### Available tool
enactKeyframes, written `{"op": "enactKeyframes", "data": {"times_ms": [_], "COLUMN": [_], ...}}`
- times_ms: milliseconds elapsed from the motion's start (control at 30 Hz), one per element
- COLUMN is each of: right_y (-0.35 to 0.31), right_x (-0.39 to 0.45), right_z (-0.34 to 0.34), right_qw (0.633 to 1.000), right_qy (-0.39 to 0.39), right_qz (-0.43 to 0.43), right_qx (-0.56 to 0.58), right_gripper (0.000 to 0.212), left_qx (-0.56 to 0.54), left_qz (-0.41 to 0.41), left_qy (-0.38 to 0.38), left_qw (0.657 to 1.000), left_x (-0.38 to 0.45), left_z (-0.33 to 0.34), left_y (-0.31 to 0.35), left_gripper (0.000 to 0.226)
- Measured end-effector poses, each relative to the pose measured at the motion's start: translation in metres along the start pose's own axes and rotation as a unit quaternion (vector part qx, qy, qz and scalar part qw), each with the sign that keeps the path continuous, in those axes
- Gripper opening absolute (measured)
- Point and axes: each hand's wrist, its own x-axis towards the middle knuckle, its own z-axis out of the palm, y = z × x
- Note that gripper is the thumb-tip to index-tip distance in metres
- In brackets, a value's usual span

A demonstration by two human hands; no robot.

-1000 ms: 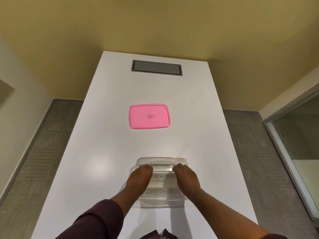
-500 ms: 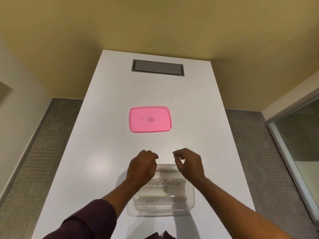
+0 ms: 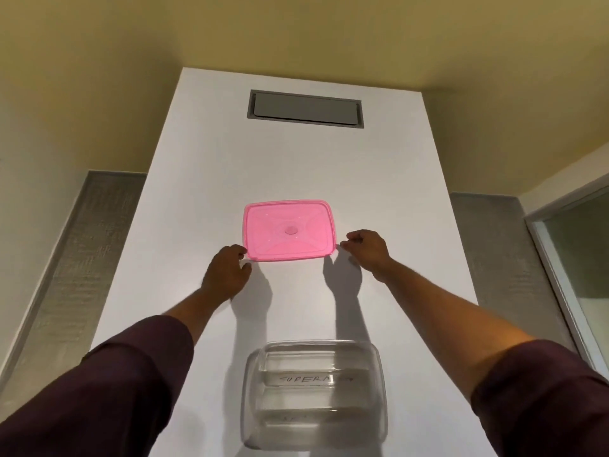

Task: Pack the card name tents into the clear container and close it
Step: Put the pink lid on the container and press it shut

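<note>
The clear container stands open near the table's front edge. Inside it lie two white card name tents; the far one reads "SUPERMAN", the near one is blurred. The pink lid lies flat on the table's middle, beyond the container. My left hand is at the lid's near left corner, fingers curled onto its edge, thumb on the table. My right hand has its fingertips at the near right corner. Neither hand has lifted the lid.
The long white table has a grey recessed hatch at its far end. Grey carpet runs along both sides, yellow walls stand beyond, and a glass panel is at the right.
Both hands left the container and reached forward to the pink lid's near corners. The view has tilted, so the container now sits lower in the frame.
</note>
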Motion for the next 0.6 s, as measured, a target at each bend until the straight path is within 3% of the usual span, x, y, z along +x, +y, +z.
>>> {"op": "enactKeyframes", "data": {"times_ms": [67,200,367,600], "right_y": [-0.007,-0.017,-0.026,-0.031], "right_x": [0.019,0.046,0.06,0.04], "right_z": [0.004,0.015,0.027,0.019], "right_qw": [0.999,0.997,0.994,0.994], "right_qy": [-0.027,-0.051,-0.074,-0.006], "right_qz": [0.039,0.049,0.073,0.072], "right_qx": [0.004,-0.012,0.03,0.082], "right_gripper": [0.06,0.065,0.08,0.071], "left_qx": [0.0,-0.078,-0.195,-0.237], "left_qz": [-0.033,-0.136,-0.195,-0.217], "left_qy": [-0.017,-0.02,0.015,0.044], "left_qw": [0.999,0.987,0.961,0.946], "left_x": [0.02,0.053,0.066,0.046], "left_z": [0.0,0.006,0.018,0.007], "left_y": [0.0,0.01,0.024,0.045], "left_gripper": [0.048,0.066,0.055,0.055]}}
